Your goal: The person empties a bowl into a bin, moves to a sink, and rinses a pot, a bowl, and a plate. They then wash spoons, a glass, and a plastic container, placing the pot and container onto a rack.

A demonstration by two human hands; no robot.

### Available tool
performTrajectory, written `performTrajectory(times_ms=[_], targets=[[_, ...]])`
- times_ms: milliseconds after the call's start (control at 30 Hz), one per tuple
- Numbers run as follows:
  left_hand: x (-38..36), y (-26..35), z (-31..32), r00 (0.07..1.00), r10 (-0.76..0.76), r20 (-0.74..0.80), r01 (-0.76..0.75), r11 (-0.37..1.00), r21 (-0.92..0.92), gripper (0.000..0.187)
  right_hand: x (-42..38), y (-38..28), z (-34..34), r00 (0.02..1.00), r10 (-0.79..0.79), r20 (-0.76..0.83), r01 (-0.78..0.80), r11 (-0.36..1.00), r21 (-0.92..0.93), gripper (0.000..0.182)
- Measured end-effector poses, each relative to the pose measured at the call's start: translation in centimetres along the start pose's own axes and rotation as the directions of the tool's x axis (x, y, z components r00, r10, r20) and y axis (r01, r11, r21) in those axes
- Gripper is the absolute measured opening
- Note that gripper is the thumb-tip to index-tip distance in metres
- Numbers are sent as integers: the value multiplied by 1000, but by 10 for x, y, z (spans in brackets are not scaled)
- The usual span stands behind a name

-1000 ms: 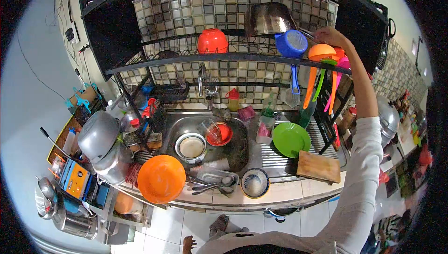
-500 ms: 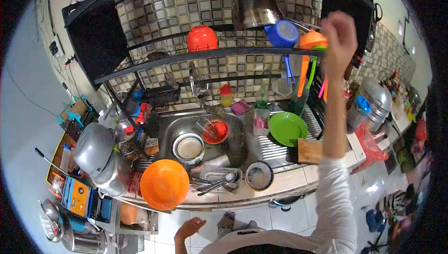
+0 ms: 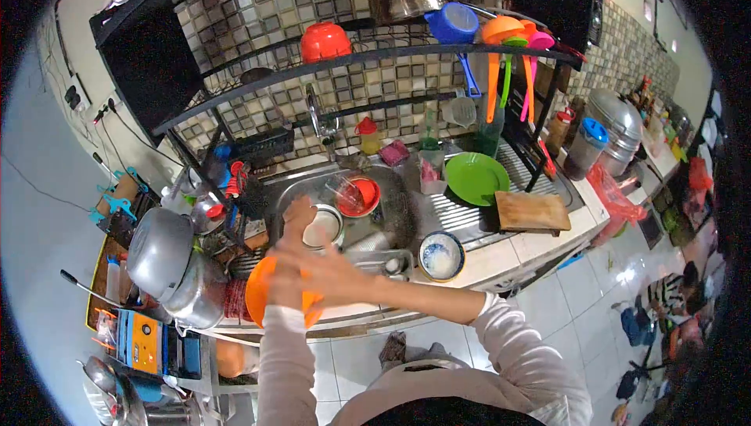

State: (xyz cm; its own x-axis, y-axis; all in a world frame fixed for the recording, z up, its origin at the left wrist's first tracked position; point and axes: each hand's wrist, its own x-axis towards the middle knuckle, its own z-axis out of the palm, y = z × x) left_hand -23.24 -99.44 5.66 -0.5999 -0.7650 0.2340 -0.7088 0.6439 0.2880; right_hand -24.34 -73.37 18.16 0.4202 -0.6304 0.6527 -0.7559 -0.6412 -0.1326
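Observation:
My left hand (image 3: 299,212) is over the left side of the sink (image 3: 395,226), blurred, its fingers hard to make out. Across my left wrist lies my right hand (image 3: 325,268), also blurred, with its fingers spread and touching or just above the forearm. Beneath both is an orange basin (image 3: 258,298), partly covered by my arms. Close beyond my hands, a white bowl (image 3: 328,227) and a red bowl (image 3: 368,196) with a clear glass sit in the sink. A clear container (image 3: 397,263) with cutlery is right of my right hand.
A blue-patterned bowl (image 3: 441,257) stands on the counter edge. Right of the sink are a green plate (image 3: 477,179) and a wooden board (image 3: 533,212). Colourful ladles (image 3: 504,58) hang from the black rack (image 3: 375,54) above. Metal pots (image 3: 160,248) stand at left.
My right hand has come down from the rack's right end to my left wrist. My left hand has risen from in front of the counter to above the sink. The view has shifted slightly.

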Motion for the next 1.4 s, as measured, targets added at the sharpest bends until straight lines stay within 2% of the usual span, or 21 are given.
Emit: performTrajectory(times_ms=[67, 133, 267, 333, 367, 400, 433, 500, 567, 600, 667, 733, 767, 833, 867, 933, 1067, 1133, 1200, 1267, 1400], targets=[[-3, 8, 3, 960, -148, 237, 78, 956, 282, 31, 1, -17, 34, 973, -229, 11, 228, 971, 68, 42], [-10, 18, 0, 951, -125, 281, 27, 944, 328, 30, -9, -38, 54, 959, -263, 106, 253, 963, 94, 38], [-17, 20, 10, 946, -24, 323, -96, 932, 350, 28, -21, -81, 65, 995, -87, -46, 98, 896, 433, 41], [-20, 34, 9, 942, 182, 281, -221, 968, 117, 22, -18, -100, 56, 998, 10, -65, 22, 882, 471, 44], [-29, 41, 6, 942, 174, 287, -215, 970, 116, 22, -15, -99, 57, 1000, 16, -27, -8, 955, 296, 49], [-36, 50, 2, 939, 301, 165, -242, 921, -305, 19, -15, -94, 53, 1000, 14, -28, -5, 953, 303, 49], [-44, 55, -5, 933, 361, -2, -271, 698, -663, 17, -13, -81, 32, 999, 50, 13, -51, 922, 384, 47], [-71, 58, -22, 914, 406, 17, -304, 712, -633, 16, -23, -46, 8, 967, 256, -5, -223, 850, 478, 42], [-114, 67, -54, 889, 445, 112, -354, 820, -449, 18, -35, 0, -13, 787, 470, -400, -333, 869, 367, 35], [-141, 77, -75, 890, 415, 188, -357, 892, -278, 21, -60, 38, -2, 642, 607, -468, -494, 794, 354, 36], [-191, 111, -91, 849, 527, -38, -520, 820, -240, 33, -68, 82, -7, 491, 752, -440, -740, 627, 246, 32], [-234, 146, -76, 794, 608, 21, -488, 658, -573, 67, -76, 133, 16, 447, 845, -295, -849, 504, 157, 31], [-250, 171, -92, 654, 756, 7, -700, 610, -372, 73, -77, 149, 33, 452, 847, -280, -847, 507, 164, 31], [-276, 200, -69, 505, 862, 31, -857, 506, -100, 72, -79, 170, 66, 389, 904, -176, -904, 338, -262, 31], [-283, 208, -48, 559, 802, -212, -823, 506, -258, 66, -86, 175, 80, 398, 903, -165, -900, 349, -263, 31], [-289, 208, -45, 615, 664, -425, -781, 440, -444, 48, -99, 181, 93, 337, 937, -92, -879, 279, -386, 30], [-318, 218, -54, 579, 679, -452, -810, 412, -418, 48, -109, 175, 93, 392, 915, -100, -897, 356, -262, 24], [-317, 222, -65, 538, 770, -343, -833, 422, -358, 47, -105, 165, 84, 461, 883, -83, -867, 429, -254, 23], [-294, 204, -70, 492, 794, -357, -866, 405, -293, 52, -98, 139, 60, 523, 809, 270, -794, 577, -190, 26], [-269, 177, -82, 488, 864, -120, -749, 345, -565, 46, -116, 120, 62, 637, 626, 450, -617, 764, -189, 35], [-215, 129, -33, 763, 608, 220, -492, 767, -412, 31, -129, 100, 63, 616, 567, 547, -442, 824, -355, 43]])
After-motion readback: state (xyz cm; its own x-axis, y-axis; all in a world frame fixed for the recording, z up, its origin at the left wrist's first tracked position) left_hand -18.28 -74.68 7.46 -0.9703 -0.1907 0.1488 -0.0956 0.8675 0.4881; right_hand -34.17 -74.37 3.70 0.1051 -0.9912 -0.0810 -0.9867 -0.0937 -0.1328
